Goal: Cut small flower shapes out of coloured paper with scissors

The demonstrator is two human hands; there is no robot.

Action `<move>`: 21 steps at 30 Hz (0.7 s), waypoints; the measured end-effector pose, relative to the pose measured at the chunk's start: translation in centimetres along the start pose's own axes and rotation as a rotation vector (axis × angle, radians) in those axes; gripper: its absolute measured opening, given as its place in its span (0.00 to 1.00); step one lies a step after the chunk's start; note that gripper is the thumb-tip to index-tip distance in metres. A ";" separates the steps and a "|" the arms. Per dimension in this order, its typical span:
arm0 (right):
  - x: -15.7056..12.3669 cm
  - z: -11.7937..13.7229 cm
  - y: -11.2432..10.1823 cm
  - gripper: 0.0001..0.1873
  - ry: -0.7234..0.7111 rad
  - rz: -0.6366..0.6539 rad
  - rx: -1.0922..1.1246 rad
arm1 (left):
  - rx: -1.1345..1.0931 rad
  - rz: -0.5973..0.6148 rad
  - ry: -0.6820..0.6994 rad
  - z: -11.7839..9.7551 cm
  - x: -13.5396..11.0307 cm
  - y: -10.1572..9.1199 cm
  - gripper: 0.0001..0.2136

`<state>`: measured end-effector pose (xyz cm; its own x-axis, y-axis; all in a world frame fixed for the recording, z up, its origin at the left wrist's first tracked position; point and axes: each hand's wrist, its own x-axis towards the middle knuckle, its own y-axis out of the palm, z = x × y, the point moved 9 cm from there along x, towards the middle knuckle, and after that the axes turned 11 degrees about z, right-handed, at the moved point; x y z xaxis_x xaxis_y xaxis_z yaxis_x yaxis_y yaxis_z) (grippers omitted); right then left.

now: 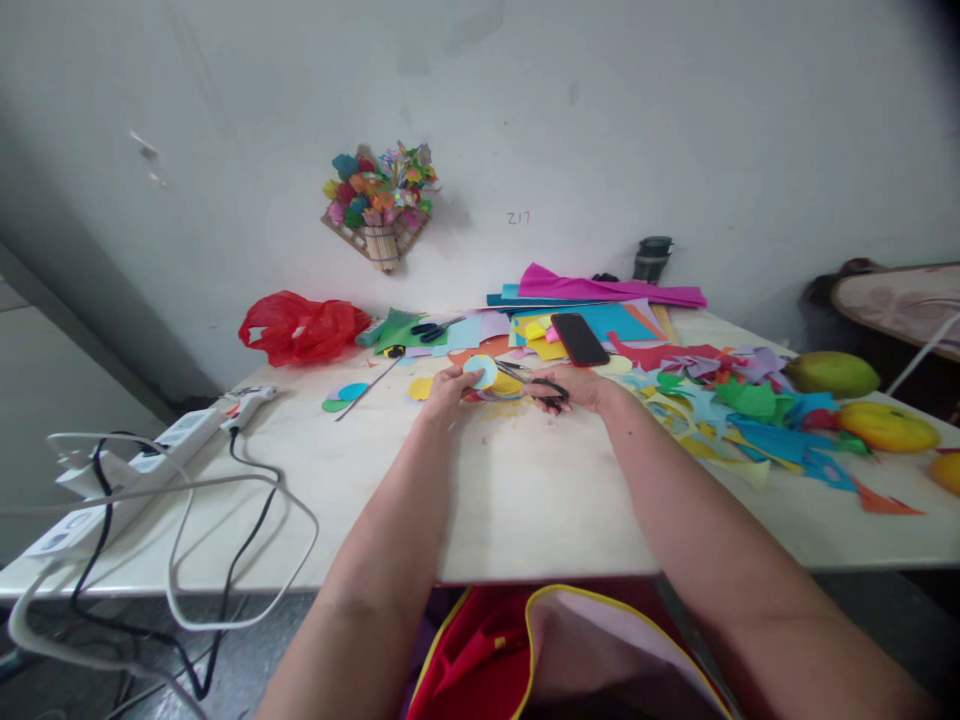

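Note:
My left hand pinches a small stack of round paper discs, pale blue on top, over the white table. My right hand is closed around black-handled scissors, whose blades point left toward the discs. The two hands are close together near the table's middle. More paper circles in blue, green and yellow lie to the left of my left hand.
Coloured paper scraps cover the right side, with mangoes beyond. A black phone rests on paper sheets at the back. A red plastic bag, a second pair of scissors and a power strip with cables lie left.

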<state>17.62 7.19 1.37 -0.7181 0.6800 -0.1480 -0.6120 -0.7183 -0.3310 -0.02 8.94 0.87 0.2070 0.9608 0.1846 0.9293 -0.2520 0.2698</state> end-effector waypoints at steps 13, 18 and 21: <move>0.5 0.4 1.9 0.19 0.022 0.052 -0.039 | -0.260 -0.317 0.078 0.6 -0.2 -1.8 0.09; 1.3 0.8 3.0 0.17 0.002 0.007 0.033 | -0.323 -0.459 0.085 1.2 -0.5 -2.1 0.10; 1.7 0.9 3.4 0.16 -0.027 0.002 0.085 | -0.326 -0.517 0.073 1.4 -0.7 -2.3 0.10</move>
<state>14.04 5.76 0.79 -0.7271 0.6755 -0.1229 -0.6359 -0.7300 -0.2502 -1.86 9.00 -1.23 -0.2778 0.9605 0.0137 0.7598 0.2109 0.6150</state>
